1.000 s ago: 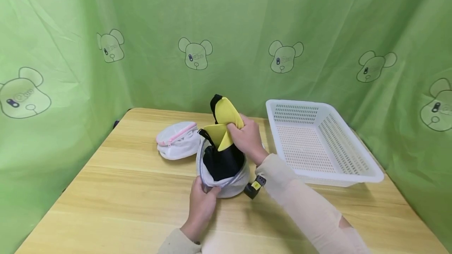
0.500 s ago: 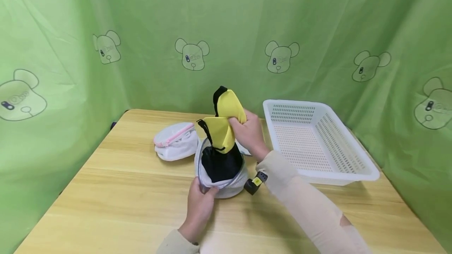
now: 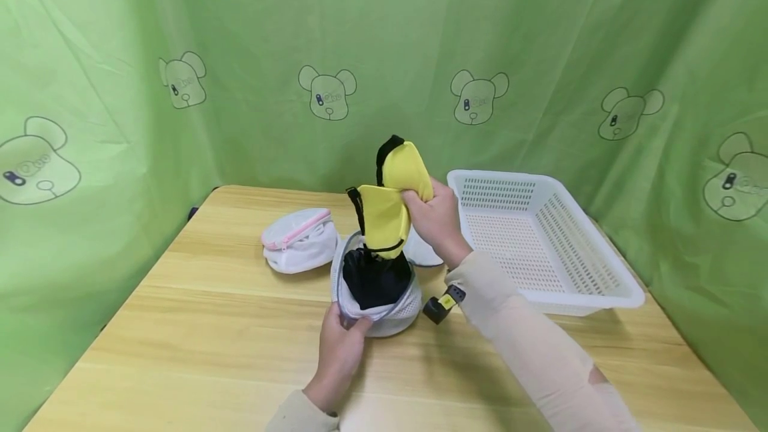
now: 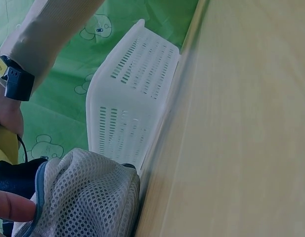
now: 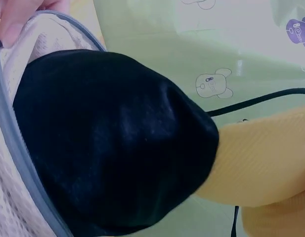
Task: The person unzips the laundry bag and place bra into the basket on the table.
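Note:
In the head view my left hand (image 3: 342, 349) pinches the rim of a round white mesh laundry bag (image 3: 399, 322) with grey zip edging, thumb at the opening. The bag stands unzipped on the table. My right hand (image 3: 441, 219) grips a yellow bra (image 3: 384, 219) with black straps and trim, held up above the bag's mouth. Its lower edge overlaps a black cup-shaped garment (image 3: 375, 282) that fills the bag. Close up in the right wrist view, the smooth black cup (image 5: 117, 143) bulges out past the zip, with the yellow fabric (image 5: 261, 163) beside it.
A second white laundry bag (image 3: 300, 245) with a pink zip lies to the left. Part of a white rounded thing (image 3: 423, 251) shows behind the opened bag. A white perforated basket (image 3: 576, 302) stands at the right; green curtain (image 3: 384, 32) hangs behind the wooden table (image 3: 198, 345).
My right hand has lifted the yellow bra up and to the right, so more of it shows above the bag. The left hand keeps its hold on the rim.

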`<state>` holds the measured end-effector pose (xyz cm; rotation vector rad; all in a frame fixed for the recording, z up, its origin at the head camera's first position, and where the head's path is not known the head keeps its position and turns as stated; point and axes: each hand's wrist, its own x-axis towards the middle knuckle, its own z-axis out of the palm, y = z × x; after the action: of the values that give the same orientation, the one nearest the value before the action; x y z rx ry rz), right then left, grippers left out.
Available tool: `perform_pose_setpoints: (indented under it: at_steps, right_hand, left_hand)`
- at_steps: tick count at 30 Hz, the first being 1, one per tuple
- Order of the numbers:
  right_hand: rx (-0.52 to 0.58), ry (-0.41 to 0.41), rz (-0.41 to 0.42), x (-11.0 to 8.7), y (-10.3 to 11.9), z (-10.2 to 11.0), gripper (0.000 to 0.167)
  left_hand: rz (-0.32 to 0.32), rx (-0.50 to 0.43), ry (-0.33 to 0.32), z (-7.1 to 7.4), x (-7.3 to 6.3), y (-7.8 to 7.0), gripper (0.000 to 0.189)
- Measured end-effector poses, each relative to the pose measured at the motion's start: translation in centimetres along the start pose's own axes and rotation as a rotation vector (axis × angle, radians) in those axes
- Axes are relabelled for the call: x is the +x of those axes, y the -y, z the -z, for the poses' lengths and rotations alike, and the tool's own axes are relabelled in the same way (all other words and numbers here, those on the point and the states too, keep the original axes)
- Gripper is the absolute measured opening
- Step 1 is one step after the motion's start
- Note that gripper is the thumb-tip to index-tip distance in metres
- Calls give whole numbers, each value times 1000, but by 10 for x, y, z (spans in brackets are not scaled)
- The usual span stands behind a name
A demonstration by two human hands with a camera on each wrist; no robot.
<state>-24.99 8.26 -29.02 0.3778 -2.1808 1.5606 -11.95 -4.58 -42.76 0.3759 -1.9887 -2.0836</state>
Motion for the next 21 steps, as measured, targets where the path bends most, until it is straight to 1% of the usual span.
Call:
perform_pose_setpoints:
  at_steps: [7,12,16,21]
  right_hand:
    - [28,-30,-10,4,1,7,14]
    - [30,-34,-45,7,1,13,13]
    - [12,-55,-70,8,3,18,15]
    - [14,-74,-53,11,4,24,17]
  left_hand:
    - [6,21,-10,0,1,1,36]
    - [3,22,-12,0,1,0,34]
    - [-7,14,-12,1,2,1,34]
    - [-22,23,-19,0,2,2,34]
